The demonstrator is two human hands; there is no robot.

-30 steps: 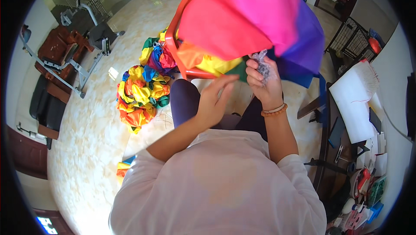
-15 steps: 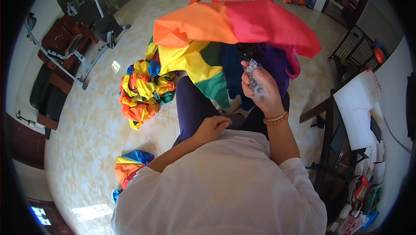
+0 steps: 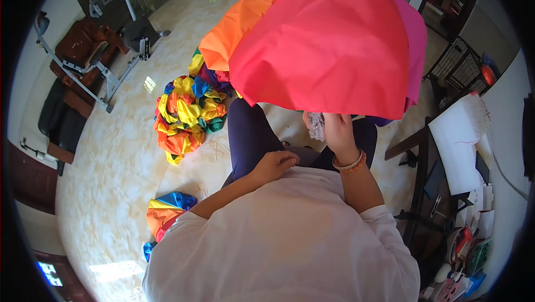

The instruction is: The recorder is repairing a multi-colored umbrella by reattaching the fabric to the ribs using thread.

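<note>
My right hand [image 3: 339, 133] is closed round a crumpled piece of clear plastic [image 3: 316, 126] above my right thigh. Its fingertips go out of sight under the front edge of a large rainbow cloth [image 3: 323, 45], which spreads out dome-like with its red panel toward me, orange at its left and purple at its right. Whether those fingers also grip something under the cloth is hidden. My left hand [image 3: 277, 165] rests at my lap against the white shirt, fingers loosely curled together, with nothing visible in them.
A heap of rainbow cloth [image 3: 186, 115] lies on the tiled floor left of my legs, with another folded rainbow cloth [image 3: 167, 208] nearer. A dark table [image 3: 415, 140] holding white material [image 3: 460, 135] and clutter stands at the right. Exercise equipment [image 3: 106, 73] stands far left.
The cloth has swung and spread out, its red panel now facing me and covering the red chair and my fingertips. My right hand moved slightly toward me; my left stayed put.
</note>
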